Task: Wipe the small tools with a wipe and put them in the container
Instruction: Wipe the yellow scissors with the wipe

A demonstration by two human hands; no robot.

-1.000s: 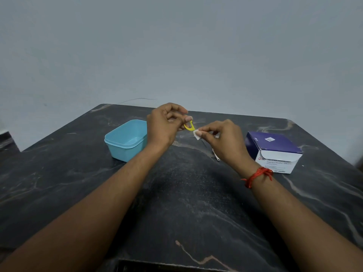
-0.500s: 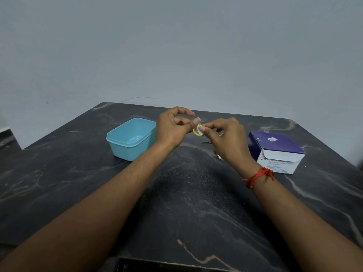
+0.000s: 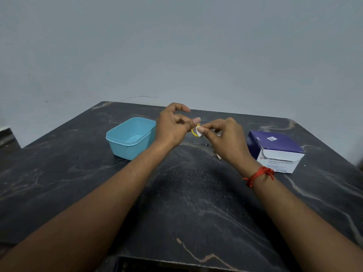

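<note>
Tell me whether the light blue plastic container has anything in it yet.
Empty as far as shown: the light blue plastic container has no lid, and its visible floor is bare.

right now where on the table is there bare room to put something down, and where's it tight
Bare patches: the near half of the dark table between the two forearms, the wide stretch left of the blue container, and the near right corner below the swab box. Crowded: the middle strip between container and box, where the left hand and right hand work the yellow tool over small metal pieces.
</note>
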